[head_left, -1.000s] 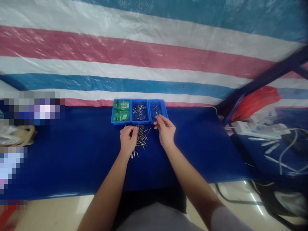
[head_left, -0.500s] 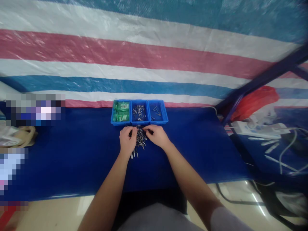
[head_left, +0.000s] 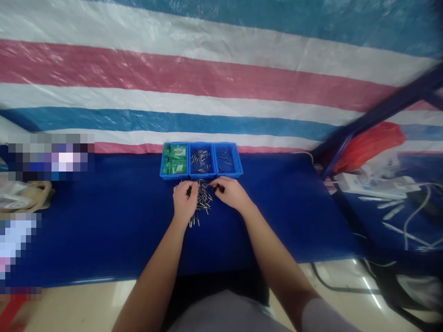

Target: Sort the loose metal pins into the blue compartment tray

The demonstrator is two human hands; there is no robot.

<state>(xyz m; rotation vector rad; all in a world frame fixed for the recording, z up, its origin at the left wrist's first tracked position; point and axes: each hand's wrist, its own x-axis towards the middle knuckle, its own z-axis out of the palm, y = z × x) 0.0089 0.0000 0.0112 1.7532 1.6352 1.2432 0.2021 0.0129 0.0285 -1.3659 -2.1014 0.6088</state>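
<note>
A loose pile of thin silvery blind rivets (head_left: 204, 199) lies on the blue tabletop, in front of three joined blue bins. My left hand (head_left: 185, 199) is curled at the pile's left side, thumb and forefinger pinched together over the rivets. Across from it, my right hand (head_left: 228, 191) has its fingertips closed at the pile's upper right edge, just below the right bin. Whatever sits between the fingers of either hand is too small to make out. The middle bin (head_left: 202, 175) holds many rivets, and the right bin (head_left: 230, 174) holds several.
Green-and-white packets (head_left: 175, 159) fill the left bin (head_left: 174, 176). A striped plastic sheet (head_left: 207, 83) hangs behind the table (head_left: 114, 221). To the right, beyond a dark metal bar, are a red bag (head_left: 374, 145), a white power strip (head_left: 367, 183) and cables.
My right hand has shifted slightly right and up, away from the middle of the pile. My left hand stays nearly in place, still pinched. The bins look the same.
</note>
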